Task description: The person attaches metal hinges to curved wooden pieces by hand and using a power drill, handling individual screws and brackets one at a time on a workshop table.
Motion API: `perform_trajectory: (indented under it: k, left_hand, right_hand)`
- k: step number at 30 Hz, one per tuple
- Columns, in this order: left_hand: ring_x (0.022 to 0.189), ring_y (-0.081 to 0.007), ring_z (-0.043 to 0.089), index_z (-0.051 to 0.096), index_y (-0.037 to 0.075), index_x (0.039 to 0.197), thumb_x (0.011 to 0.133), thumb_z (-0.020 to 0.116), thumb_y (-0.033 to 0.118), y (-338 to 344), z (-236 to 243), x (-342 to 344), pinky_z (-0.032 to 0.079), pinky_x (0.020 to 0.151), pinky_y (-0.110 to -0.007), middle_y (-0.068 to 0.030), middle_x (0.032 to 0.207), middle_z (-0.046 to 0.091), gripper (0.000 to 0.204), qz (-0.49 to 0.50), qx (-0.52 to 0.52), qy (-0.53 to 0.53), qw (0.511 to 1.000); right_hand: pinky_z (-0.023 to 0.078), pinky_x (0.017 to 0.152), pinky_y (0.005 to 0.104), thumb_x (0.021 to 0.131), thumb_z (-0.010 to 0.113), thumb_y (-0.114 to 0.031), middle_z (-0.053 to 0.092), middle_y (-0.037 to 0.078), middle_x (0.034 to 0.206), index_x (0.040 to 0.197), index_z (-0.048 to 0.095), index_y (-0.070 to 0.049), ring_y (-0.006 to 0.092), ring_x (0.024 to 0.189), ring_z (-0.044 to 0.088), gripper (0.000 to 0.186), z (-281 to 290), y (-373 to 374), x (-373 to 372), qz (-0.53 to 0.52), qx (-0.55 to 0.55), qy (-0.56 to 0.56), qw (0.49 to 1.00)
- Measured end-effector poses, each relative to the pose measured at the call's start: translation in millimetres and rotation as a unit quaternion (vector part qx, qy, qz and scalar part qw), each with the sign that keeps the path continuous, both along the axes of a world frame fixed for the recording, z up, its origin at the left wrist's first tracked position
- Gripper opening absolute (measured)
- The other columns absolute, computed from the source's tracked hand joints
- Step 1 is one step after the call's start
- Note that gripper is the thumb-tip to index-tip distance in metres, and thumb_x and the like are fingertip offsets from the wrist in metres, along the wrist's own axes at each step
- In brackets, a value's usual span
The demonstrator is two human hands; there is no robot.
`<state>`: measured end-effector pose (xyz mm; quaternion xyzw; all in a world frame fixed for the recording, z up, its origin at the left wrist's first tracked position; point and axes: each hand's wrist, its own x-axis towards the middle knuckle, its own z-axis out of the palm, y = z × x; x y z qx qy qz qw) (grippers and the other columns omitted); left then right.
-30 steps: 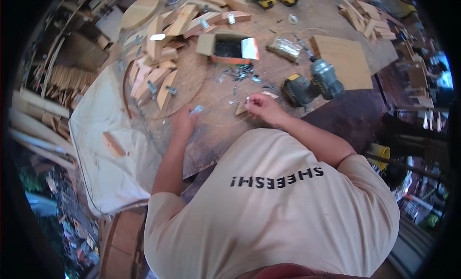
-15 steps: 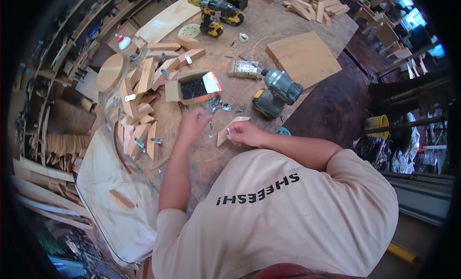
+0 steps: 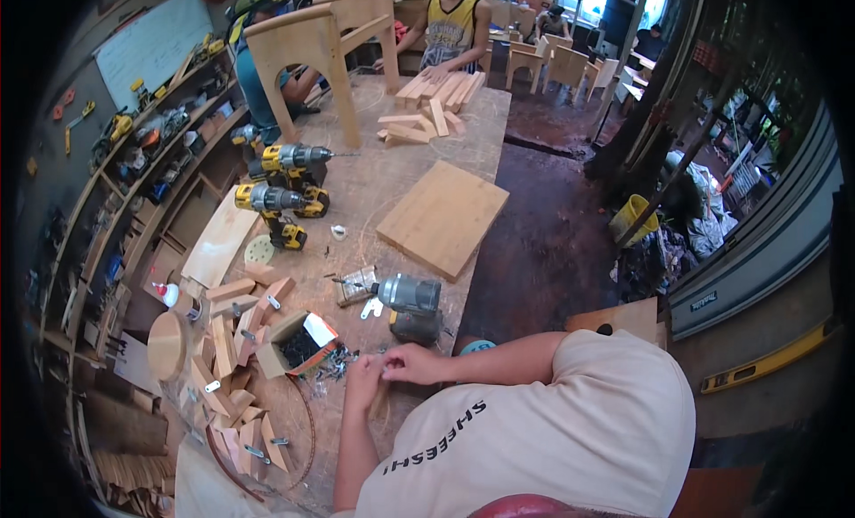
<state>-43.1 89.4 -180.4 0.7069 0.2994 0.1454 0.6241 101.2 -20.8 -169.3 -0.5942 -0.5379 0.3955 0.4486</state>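
Head view: we pinch a small wooden piece (image 3: 381, 395) between both hands, left hand (image 3: 362, 382) and right hand (image 3: 411, 364) closed on it, near the table edge. Loose screws (image 3: 334, 368) lie just left; a slip could scatter them or drop the piece.

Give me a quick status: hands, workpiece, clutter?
Left hand and right hand together on small wood piece. Grip unclear. Screw box, grey drill close by.

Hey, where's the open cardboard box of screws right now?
In the head view the cardboard box sits on the workbench to the left of the person's left hand, with the grey drill to its upper right.
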Motion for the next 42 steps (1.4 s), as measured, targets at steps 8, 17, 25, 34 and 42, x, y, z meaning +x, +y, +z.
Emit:
perform_trajectory:
  k: [8, 17, 25, 34, 42]
  left_hand:
    - [0.046, -0.0037, 0.029, 0.056, 0.014, 0.088, 0.096, 0.045, 0.050, -1, 5, -40, 0.024, 0.042, -0.021, 0.0081, 0.058, 0.037, 0.038, 0.042, -0.263, 0.016, 0.964]
    - [0.043, -0.0043, 0.032, 0.053, 0.011, 0.081, 0.098, 0.048, 0.041, -21, 2, -57, 0.027, 0.039, -0.021, 0.0067, 0.055, 0.037, 0.034, 0.069, -0.424, -0.034, 0.902]
    - [0.041, -0.0060, 0.039, 0.055, 0.014, 0.081, 0.097, 0.050, 0.026, -25, -39, -60, 0.028, 0.035, -0.024, 0.0057, 0.056, 0.045, 0.021, 0.189, -0.231, -0.031, 0.954]
    - [0.050, -0.0026, 0.039, 0.061, 0.008, 0.085, 0.094, 0.054, 0.023, -29, -15, -98, 0.030, 0.043, -0.022, 0.0073, 0.061, 0.046, 0.019, 0.224, -0.215, -0.056, 0.949]
    - [0.059, -0.0056, 0.048, 0.062, 0.004, 0.093, 0.091, 0.057, 0.016, -48, -30, -128, 0.038, 0.053, -0.021, 0.0057, 0.069, 0.055, 0.012, 0.249, -0.187, -0.044, 0.949]
  right_hand:
    - [0.048, 0.068, 0.0331, 0.083, 0.069, -0.020, 0.061, 0.010, 0.083, 0.104, 0.064, -0.002, 0.0185, 0.075, 0.059, 0.028, 8, 18, -14, 0.077, 0.028, -0.061, 0.995]
    - [0.049, 0.067, 0.0312, 0.086, 0.067, -0.020, 0.062, 0.008, 0.082, 0.102, 0.064, -0.002, 0.0152, 0.075, 0.059, 0.024, 21, 23, -24, 0.101, 0.005, -0.036, 0.994]
    - [0.048, 0.061, 0.0256, 0.091, 0.058, -0.015, 0.058, -0.001, 0.074, 0.091, 0.062, -0.006, 0.0082, 0.065, 0.055, 0.010, -2, 35, -31, 0.041, -0.084, 0.156, 0.983]
    - [0.053, 0.067, 0.0282, 0.096, 0.049, -0.012, 0.059, 0.006, 0.082, 0.121, 0.050, 0.001, 0.0152, 0.069, 0.059, 0.027, -10, 80, 20, -0.089, -0.163, 0.324, 0.928]
    - [0.051, 0.071, 0.0290, 0.088, 0.061, -0.014, 0.067, 0.006, 0.086, 0.109, 0.061, -0.004, 0.0149, 0.083, 0.064, 0.023, -3, 18, -4, 0.108, -0.170, 0.034, 0.979]
